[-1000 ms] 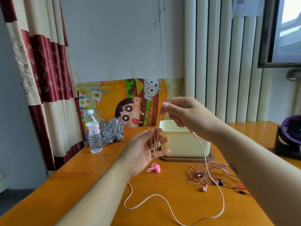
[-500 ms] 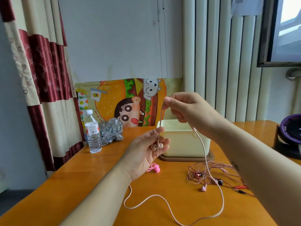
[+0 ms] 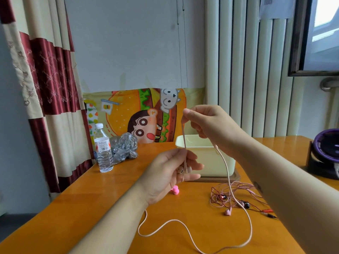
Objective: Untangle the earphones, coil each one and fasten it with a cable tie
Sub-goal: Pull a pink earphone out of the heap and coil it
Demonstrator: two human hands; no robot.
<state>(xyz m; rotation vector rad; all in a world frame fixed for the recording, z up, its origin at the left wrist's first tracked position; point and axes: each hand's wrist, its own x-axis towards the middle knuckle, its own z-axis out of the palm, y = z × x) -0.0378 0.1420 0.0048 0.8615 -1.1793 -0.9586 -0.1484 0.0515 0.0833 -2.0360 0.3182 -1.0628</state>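
My left hand (image 3: 168, 173) is raised palm-up above the table and holds the two buds of a pale pink earphone (image 3: 184, 136) between its fingers. My right hand (image 3: 207, 123) pinches the same cable higher up and stretches it taut above the left hand. From the right hand the rest of the cable falls in a long loose loop across the table front. A pink cable tie (image 3: 175, 190) lies on the table under my left hand. A tangle of red and pink earphones (image 3: 231, 197) lies to the right of it.
A pale yellow plastic box (image 3: 205, 162) stands on a brown tray behind the hands. A water bottle (image 3: 103, 149) and a crumpled plastic bag (image 3: 124, 147) are at the back left. A dark purple fan (image 3: 324, 153) is at the right edge. The orange table (image 3: 91, 208) ends at left.
My right hand has risen a little, drawing the cable straighter and tauter above my left hand. The left hand has stayed about where it was.
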